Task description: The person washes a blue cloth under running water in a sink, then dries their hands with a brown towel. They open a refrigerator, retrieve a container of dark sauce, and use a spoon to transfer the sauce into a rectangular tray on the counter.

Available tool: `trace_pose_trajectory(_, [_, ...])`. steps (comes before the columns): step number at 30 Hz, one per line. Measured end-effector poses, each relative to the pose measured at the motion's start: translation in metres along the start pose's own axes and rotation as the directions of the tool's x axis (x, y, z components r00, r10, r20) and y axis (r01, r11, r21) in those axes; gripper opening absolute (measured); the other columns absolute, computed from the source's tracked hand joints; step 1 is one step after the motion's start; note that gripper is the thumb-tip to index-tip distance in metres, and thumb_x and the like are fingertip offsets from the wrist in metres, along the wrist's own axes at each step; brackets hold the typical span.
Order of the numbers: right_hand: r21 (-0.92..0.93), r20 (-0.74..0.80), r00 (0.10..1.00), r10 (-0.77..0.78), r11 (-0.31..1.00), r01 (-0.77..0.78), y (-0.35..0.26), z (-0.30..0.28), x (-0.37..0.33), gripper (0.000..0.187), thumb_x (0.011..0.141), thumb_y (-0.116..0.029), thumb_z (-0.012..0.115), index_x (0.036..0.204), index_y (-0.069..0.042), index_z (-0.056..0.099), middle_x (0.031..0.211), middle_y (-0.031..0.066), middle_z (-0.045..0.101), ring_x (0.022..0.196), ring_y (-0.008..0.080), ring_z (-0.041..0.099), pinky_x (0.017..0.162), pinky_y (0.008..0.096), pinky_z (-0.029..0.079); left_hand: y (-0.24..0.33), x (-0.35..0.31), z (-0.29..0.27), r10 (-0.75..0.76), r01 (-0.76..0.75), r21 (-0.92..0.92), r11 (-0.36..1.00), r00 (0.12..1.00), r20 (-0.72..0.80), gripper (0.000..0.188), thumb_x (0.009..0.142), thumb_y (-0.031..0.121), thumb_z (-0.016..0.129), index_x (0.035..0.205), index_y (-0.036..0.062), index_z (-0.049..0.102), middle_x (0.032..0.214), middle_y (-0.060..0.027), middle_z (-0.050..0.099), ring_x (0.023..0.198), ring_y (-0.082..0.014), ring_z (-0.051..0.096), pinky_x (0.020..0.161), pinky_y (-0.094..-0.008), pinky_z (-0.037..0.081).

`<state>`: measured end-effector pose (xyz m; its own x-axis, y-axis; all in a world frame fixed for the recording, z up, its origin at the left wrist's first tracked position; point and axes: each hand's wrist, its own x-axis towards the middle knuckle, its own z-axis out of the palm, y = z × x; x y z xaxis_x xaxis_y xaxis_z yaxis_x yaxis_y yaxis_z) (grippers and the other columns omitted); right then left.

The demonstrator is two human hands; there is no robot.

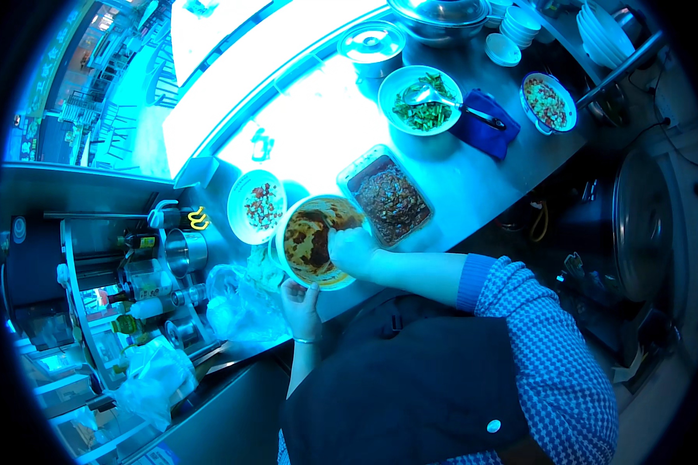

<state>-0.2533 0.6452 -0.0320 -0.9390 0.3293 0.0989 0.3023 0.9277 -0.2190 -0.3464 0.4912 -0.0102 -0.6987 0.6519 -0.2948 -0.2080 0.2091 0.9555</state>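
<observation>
A deep, light-coloured bowl [275, 249] stands near the counter's front edge, its inner wall smeared with reddish-brown sauce [309, 242]. My right hand [354, 253] reaches into it from the right. The fingers are curled down against the sauce, and whatever they hold is hidden. At the bowl's near side my left hand [301, 307] grips the rim, thumb and fingers closed on it. Just right of the bowl lies a rectangular tray [422, 228] filled with a dark, chunky mixture. A white bowl [237, 203] with small reddish-brown pieces sits on the left.
Farther back are a bowl of chopped greens [420, 116] with a spoon [430, 96], a blue cloth-like item [485, 141], a bowl of diced food [548, 102] and a lidded pot [371, 43]. Plastic bags [236, 306] and a shelf with bottles [143, 308] stand at left.
</observation>
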Motion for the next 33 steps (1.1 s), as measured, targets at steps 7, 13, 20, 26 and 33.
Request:
trace_pose_trajectory(7, [0.575, 0.275, 0.896, 0.347, 0.688, -0.443, 0.014, -0.010, 0.009, 0.018, 0.078, -0.013, 0.047, 0.082, 0.002, 0.056, 0.070, 0.0187, 0.058, 0.066, 0.0341, 0.059, 0.059, 0.0442, 0.047, -0.009, -0.005, -0.005, 0.029, -0.029, -0.006, 1.000, 0.999, -0.037, 0.027, 0.076, 0.002, 0.061, 0.096, 0.0040, 0.043, 0.084, -0.0037, 0.051, 0.073, -0.0099, 0.051, 0.068, -0.0223, 0.044])
trace_pose_trajectory(13, [0.707, 0.328, 0.826, 0.459, 0.460, -0.537, -0.004, 0.008, 0.035, 0.018, 0.079, -0.012, 0.048, 0.081, 0.003, 0.058, 0.078, 0.0211, 0.059, 0.076, 0.0352, 0.059, 0.067, 0.0438, 0.048, -0.011, -0.007, -0.006, 0.023, -0.024, -0.027, 0.999, 0.999, -0.037, 0.027, 0.076, 0.002, 0.060, 0.098, 0.0040, 0.043, 0.084, -0.0033, 0.051, 0.073, -0.0094, 0.050, 0.068, -0.0220, 0.044])
trace_pose_trajectory(20, [0.398, 0.213, 0.957, -0.196, 0.912, 0.098, -0.007, -0.002, 0.007, 0.016, 0.075, -0.012, 0.051, 0.087, -0.002, 0.053, 0.081, 0.0148, 0.057, 0.074, 0.0293, 0.059, 0.059, 0.0391, 0.048, -0.010, -0.007, -0.013, 0.055, -0.054, 0.030, 0.998, 0.997, -0.051, 0.027, 0.077, 0.002, 0.059, 0.098, 0.0033, 0.043, 0.084, -0.0034, 0.052, 0.073, -0.0086, 0.050, 0.068, -0.0212, 0.043])
trace_pose_trajectory(26, [0.241, -0.183, 0.982, -0.043, 0.967, 0.087, 0.007, -0.003, 0.005, 0.016, 0.073, -0.011, 0.052, 0.086, -0.002, 0.051, 0.071, 0.0077, 0.052, 0.063, 0.0226, 0.056, 0.052, 0.0343, 0.046, -0.008, -0.009, -0.008, 0.051, -0.050, 0.020, 0.999, 0.997, -0.058, 0.027, 0.077, 0.003, 0.060, 0.098, 0.0033, 0.043, 0.083, -0.0031, 0.052, 0.072, -0.0088, 0.051, 0.067, -0.0213, 0.043])
trace_pose_trajectory(33, [0.184, -0.055, 0.976, -0.212, 0.958, 0.219, 0.003, 0.011, -0.004, 0.017, 0.072, -0.011, 0.054, 0.086, -0.002, 0.050, 0.069, 0.0067, 0.051, 0.060, 0.0215, 0.055, 0.049, 0.0325, 0.045, -0.007, -0.006, -0.011, 0.010, -0.009, 0.020, 1.000, 1.000, -0.028, 0.030, 0.075, 0.000, 0.059, 0.099, 0.0035, 0.041, 0.091, -0.0047, 0.049, 0.084, -0.0122, 0.049, 0.077, -0.0251, 0.041])
